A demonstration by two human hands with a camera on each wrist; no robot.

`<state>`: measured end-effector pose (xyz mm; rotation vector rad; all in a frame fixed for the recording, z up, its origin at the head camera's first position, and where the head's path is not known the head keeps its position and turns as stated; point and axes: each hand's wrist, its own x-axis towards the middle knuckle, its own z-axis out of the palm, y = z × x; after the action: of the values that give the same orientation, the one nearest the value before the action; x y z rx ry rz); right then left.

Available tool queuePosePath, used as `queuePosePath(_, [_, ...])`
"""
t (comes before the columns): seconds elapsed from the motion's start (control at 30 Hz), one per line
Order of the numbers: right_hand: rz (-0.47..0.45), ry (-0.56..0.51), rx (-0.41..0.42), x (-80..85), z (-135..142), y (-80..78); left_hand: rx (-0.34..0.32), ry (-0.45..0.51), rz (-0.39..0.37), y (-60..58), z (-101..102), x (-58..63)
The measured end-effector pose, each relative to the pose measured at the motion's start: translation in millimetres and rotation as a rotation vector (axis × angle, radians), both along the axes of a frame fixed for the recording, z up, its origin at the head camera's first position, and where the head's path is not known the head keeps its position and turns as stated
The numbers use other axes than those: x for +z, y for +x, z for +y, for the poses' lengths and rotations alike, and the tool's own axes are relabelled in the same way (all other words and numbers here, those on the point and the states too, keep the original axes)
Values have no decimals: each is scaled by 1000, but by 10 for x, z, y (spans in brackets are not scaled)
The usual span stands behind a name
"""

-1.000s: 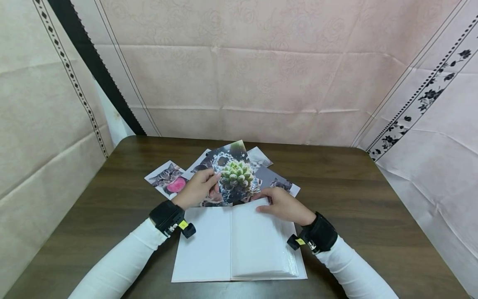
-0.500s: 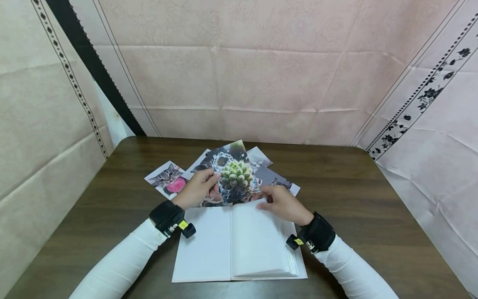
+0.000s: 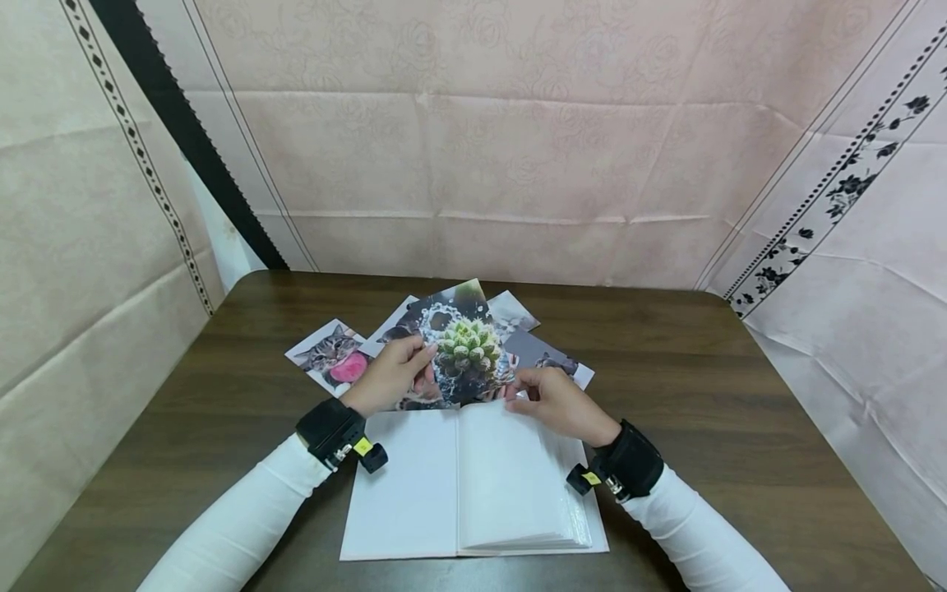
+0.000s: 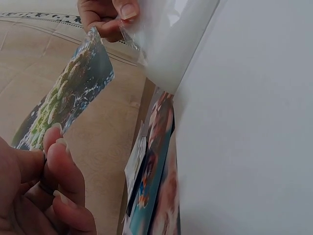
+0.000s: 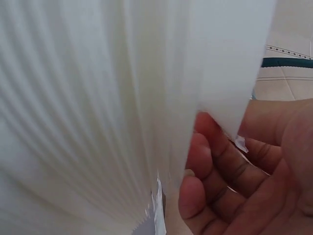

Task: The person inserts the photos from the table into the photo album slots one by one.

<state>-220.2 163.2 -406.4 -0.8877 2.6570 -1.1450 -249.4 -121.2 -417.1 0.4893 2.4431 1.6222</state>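
Observation:
My left hand (image 3: 395, 376) pinches a photo print of a green succulent (image 3: 468, 349) by its left edge, holding it up beyond the album. An open photo album (image 3: 410, 485) with blank white pages lies in front of me. At the top of its right side, my right hand (image 3: 560, 404) pinches the clear edge of a plastic sleeve page (image 3: 510, 485). The left wrist view shows the photo's far corner (image 4: 100, 54) close to the right fingertips, beside the clear film (image 4: 132, 36). In the right wrist view, the fingers (image 5: 198, 152) lie behind the lifted page, next to many fanned sleeves (image 5: 98, 107).
Several loose photos lie behind the album, among them a cat with a pink object (image 3: 336, 358) at left and a grey print (image 3: 543, 353) at right. The brown wooden table (image 3: 703, 395) extends around them, with a pale patterned cloth (image 3: 518, 164) behind its far edge.
The right fingertips have shifted slightly at the top edge of the sleeve page. My left hand and the succulent photo stay almost where they were.

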Motion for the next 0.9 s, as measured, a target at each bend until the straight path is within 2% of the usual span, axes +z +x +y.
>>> queuePosePath(0.37, [-38, 43, -6, 63, 34, -11, 38, 24, -55, -22, 7, -53])
queuePosePath(0.6, [-53, -17, 3, 46, 39, -21, 57, 26, -84, -41, 17, -70])
queuePosePath(0.9, [-83, -90, -29, 58, -4, -4, 49, 102, -129, -53, 67, -110])
